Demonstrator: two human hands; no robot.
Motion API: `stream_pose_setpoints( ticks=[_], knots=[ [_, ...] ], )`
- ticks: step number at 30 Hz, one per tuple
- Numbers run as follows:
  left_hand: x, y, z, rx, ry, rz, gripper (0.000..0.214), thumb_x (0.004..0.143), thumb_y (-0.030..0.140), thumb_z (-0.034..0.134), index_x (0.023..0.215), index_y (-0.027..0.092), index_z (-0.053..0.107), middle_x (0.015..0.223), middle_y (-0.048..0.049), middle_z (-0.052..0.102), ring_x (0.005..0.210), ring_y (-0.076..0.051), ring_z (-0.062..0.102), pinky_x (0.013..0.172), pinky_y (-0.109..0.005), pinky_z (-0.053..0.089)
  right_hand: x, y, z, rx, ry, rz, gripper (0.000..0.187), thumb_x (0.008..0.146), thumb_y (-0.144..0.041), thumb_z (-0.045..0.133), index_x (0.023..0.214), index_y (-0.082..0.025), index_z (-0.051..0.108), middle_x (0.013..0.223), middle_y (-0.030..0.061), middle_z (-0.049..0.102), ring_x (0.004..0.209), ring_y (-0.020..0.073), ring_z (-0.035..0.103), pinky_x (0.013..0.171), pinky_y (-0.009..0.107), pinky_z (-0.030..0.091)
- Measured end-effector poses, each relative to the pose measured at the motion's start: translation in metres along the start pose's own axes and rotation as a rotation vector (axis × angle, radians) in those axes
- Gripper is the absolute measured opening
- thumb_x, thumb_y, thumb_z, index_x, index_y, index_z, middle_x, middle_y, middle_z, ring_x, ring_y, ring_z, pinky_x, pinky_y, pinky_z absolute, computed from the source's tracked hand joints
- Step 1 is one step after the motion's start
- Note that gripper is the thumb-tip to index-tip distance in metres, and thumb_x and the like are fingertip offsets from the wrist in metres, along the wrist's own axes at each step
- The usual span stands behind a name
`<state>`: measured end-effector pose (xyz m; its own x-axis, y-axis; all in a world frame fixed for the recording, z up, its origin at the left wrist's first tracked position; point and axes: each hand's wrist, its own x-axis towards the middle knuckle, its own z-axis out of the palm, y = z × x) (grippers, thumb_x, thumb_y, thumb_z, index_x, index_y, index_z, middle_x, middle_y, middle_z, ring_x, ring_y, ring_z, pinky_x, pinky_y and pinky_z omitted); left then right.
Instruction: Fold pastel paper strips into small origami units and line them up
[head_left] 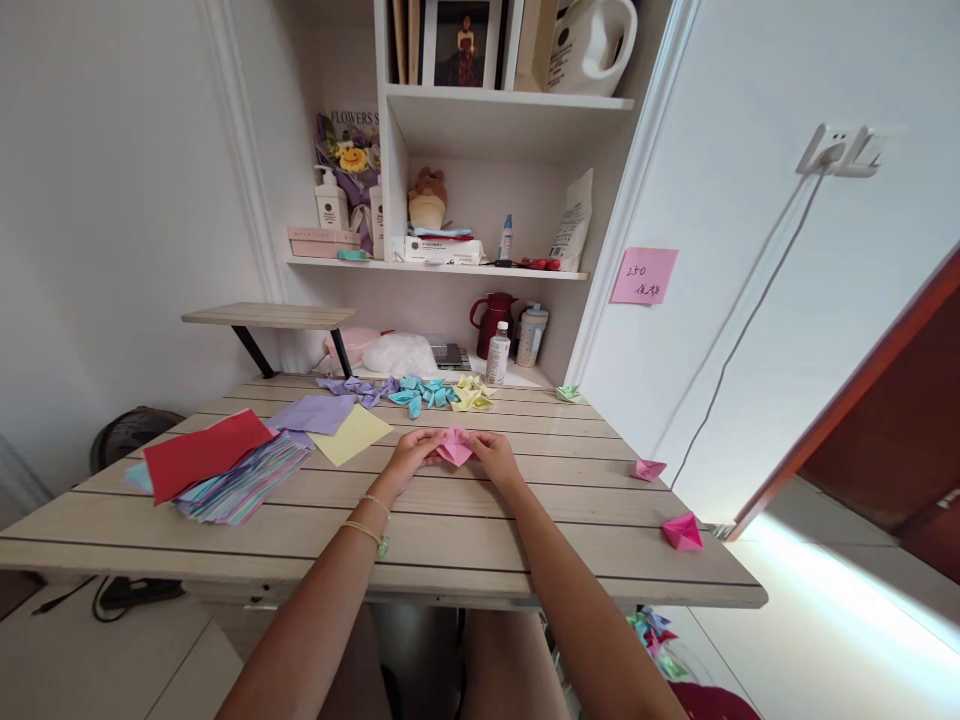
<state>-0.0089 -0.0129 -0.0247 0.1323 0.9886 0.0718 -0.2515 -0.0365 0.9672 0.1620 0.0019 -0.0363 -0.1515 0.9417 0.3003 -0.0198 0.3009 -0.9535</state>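
Forearms (319,590) toward twelve; pink origami paper (454,448) pinched by left hand (415,453) at nine o'clock, right hand (492,457) at three, tip toward six.

My left hand (415,452) and right hand (491,457) partly hide the pink paper (455,448); the table (450,545)'s front edge overlaps folded papers (654,634).

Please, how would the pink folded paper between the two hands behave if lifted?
The pink folded paper is probably very light, being one small paper piece. Its visible folds likely make it stiffer than the flat yellow sheet.
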Motion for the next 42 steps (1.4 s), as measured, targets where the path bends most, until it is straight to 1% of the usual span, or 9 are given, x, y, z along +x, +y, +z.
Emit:
stream_pose_setpoints(
  ticks=[5,12,22,25,28,31,34,38,42],
  knots=[
    [-0.0013,-0.0016,0.0025,0.001,-0.06,-0.008,0.037,0.057,0.029,0.076,0.087,0.011,0.065,0.084,-0.0097,0.068,0.07,-0.015,0.063,0.066,-0.025,0.05,0.0,0.0021,-0.0013,-0.034,0.113,-0.044,0.039,0.061,-0.051,0.065,0.074,-0.014,0.065,0.063,0.0024,0.062,0.057,0.0142,0.054,0.053,0.024,0.044],
    [-0.0023,-0.0022,0.0015,-0.015,-0.124,-0.016,0.035,0.06,0.033,0.074,0.086,0.01,0.067,0.079,-0.0091,0.068,0.073,-0.016,0.064,0.071,-0.028,0.05,-0.0003,-0.0017,-0.0023,-0.003,-0.014,-0.025,0.037,0.055,-0.047,0.071,0.069,-0.014,0.065,0.061,0.0013,0.061,0.056,0.0136,0.054,0.054,0.025,0.044],
    [0.0009,-0.0052,0.002,0.013,-0.024,0.025,0.036,0.055,0.025,0.076,0.085,0.011,0.061,0.081,-0.0083,0.067,0.066,-0.014,0.063,0.065,-0.026,0.051,0.0004,0.0011,-0.0027,0.097,0.139,-0.041,0.033,0.067,-0.042,0.058,0.089,-0.019,0.055,0.046,-0.0062,0.051,0.043,0.011,0.047,0.046,0.023,0.042],
    [0.0025,-0.0058,0.0008,0.01,0.0,0.065,0.038,0.054,0.025,0.076,0.085,0.014,0.056,0.076,-0.0048,0.066,0.062,-0.013,0.062,0.062,-0.026,0.051,0.0007,0.0011,-0.0021,0.043,0.095,-0.07,0.025,0.069,-0.039,0.055,0.081,-0.018,0.059,0.056,-0.0013,0.058,0.049,0.0115,0.051,0.05,0.024,0.044],
    [0.0044,-0.0063,-0.0006,0.045,0.046,0.141,0.038,0.052,0.025,0.076,0.082,0.015,0.055,0.074,-0.0023,0.065,0.063,-0.013,0.062,0.062,-0.026,0.05,0.0005,0.0025,-0.0017,-0.029,0.015,-0.089,0.031,0.065,-0.036,0.06,0.088,-0.016,0.065,0.071,0.003,0.065,0.058,0.013,0.055,0.056,0.025,0.046],
    [0.0052,-0.0071,-0.001,0.097,0.044,0.194,0.04,0.05,0.023,0.076,0.085,0.013,0.06,0.084,-0.0066,0.067,0.077,-0.017,0.063,0.071,-0.027,0.049,-0.0001,0.0044,-0.0028,-0.134,-0.004,-0.101,0.046,0.062,-0.034,0.065,0.104,-0.015,0.063,0.075,0.0032,0.067,0.06,0.0138,0.057,0.059,0.027,0.047],
    [0.0041,-0.0081,-0.0007,0.171,0.024,0.218,0.046,0.05,0.022,0.076,0.092,0.011,0.062,0.089,-0.0093,0.067,0.083,-0.02,0.062,0.074,-0.029,0.048,-0.0008,0.0044,-0.0045,-0.215,0.005,-0.126,0.042,0.064,-0.037,0.064,0.102,-0.017,0.065,0.082,0.0046,0.069,0.068,0.017,0.06,0.068,0.031,0.048],
    [0.0013,-0.0076,-0.0008,0.324,0.027,0.303,0.034,0.057,0.03,0.073,0.085,0.012,0.065,0.081,-0.0078,0.068,0.076,-0.018,0.062,0.07,-0.028,0.048,-0.0024,0.0001,-0.0048,-0.243,0.002,-0.145,0.034,0.067,-0.04,0.062,0.092,-0.02,0.069,0.086,0.0049,0.07,0.074,0.0196,0.062,0.072,0.033,0.048],
    [0.0001,-0.0063,0.0007,0.323,0.028,0.244,0.035,0.062,0.038,0.069,0.085,0.012,0.065,0.072,-0.0062,0.066,0.057,-0.014,0.058,0.055,-0.025,0.047,-0.0044,-0.0038,-0.0027,-0.21,-0.015,-0.1,0.037,0.067,-0.045,0.062,0.091,-0.018,0.07,0.08,0.0052,0.07,0.069,0.0188,0.062,0.065,0.031,0.05]
  ],
)
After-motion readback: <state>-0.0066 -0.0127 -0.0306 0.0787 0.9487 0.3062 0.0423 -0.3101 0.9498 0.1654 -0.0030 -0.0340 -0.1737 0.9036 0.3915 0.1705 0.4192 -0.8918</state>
